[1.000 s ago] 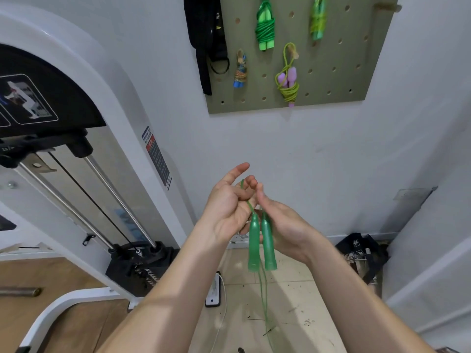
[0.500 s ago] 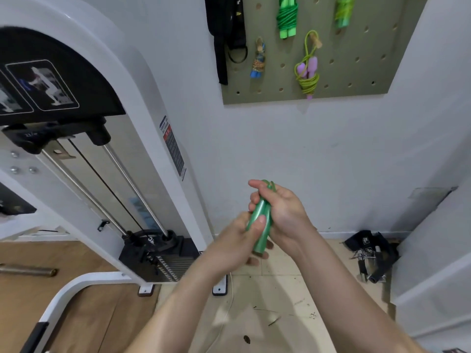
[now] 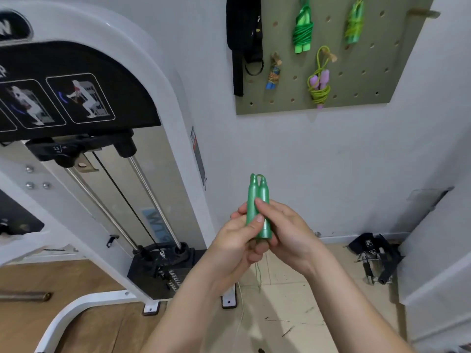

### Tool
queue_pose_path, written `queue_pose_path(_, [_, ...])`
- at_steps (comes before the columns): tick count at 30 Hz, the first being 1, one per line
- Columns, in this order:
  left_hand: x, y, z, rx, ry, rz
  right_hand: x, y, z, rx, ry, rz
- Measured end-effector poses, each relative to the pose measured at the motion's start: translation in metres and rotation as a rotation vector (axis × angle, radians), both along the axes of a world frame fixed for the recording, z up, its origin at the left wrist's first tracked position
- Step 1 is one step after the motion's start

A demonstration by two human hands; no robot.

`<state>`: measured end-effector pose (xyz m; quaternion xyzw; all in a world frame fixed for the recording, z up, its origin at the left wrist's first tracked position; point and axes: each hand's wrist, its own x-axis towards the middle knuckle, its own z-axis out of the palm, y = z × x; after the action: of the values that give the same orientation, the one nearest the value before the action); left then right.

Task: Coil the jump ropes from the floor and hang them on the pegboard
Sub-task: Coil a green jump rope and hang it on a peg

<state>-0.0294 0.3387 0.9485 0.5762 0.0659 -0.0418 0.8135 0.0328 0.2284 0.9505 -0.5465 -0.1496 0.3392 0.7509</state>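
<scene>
A person's left hand (image 3: 234,240) and right hand (image 3: 288,233) together grip two green jump rope handles (image 3: 256,200), upright and side by side before the white wall (image 3: 305,161). The thin green cord (image 3: 258,273) trails toward the tiled floor (image 3: 293,314). Farther up, coiled ropes (image 3: 302,31) hang on the olive pegboard (image 3: 356,80), right of a white cable machine (image 3: 163,98).

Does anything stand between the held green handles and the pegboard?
Nothing visible does. The left hand and right hand grip the green handles; only bare wall separates them from the pegboard, whose top-right peg is free.
</scene>
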Motion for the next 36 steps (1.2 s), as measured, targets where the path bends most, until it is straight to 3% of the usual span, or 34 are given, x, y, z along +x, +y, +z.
queue_pose_path(3, [-0.004,0.006,0.0,-0.099,-0.009,-0.089,-0.005,0.004,0.007,0.033,-0.02,0.042])
queue_pose_path(5, [-0.006,0.015,0.004,-0.018,0.028,-0.164,-0.007,0.007,0.008,0.057,-0.019,0.042])
queue_pose_path(9, [-0.007,0.033,0.024,0.544,0.06,-0.24,-0.005,0.011,0.005,0.134,0.056,-0.069])
queue_pose_path(12, [-0.006,0.042,0.034,0.841,-0.065,0.149,-0.004,0.009,0.011,0.146,0.057,-0.089])
queue_pose_path(15, [0.003,0.051,0.041,0.745,-0.326,0.479,-0.01,0.007,0.021,0.182,0.08,-0.027])
queue_pose_path(18, [0.024,0.055,0.052,0.629,-0.486,0.275,-0.014,0.008,0.023,0.246,0.119,0.099])
queue_pose_path(21, [0.037,0.046,0.058,0.539,-0.365,0.07,-0.015,0.011,0.02,0.29,0.154,0.232])
queue_pose_path(23, [0.042,0.042,0.056,0.625,-0.306,0.086,-0.014,0.01,0.018,0.279,0.19,0.248])
queue_pose_path(26, [0.044,0.042,0.05,0.73,-0.358,0.124,-0.013,0.007,0.012,0.321,0.267,0.28])
queue_pose_path(31, [0.044,0.039,0.05,0.589,-0.333,0.163,-0.024,0.014,0.0,0.554,0.432,0.276])
queue_pose_path(36, [0.041,0.033,0.052,0.535,-0.279,0.123,-0.031,0.017,-0.006,0.615,0.479,0.37])
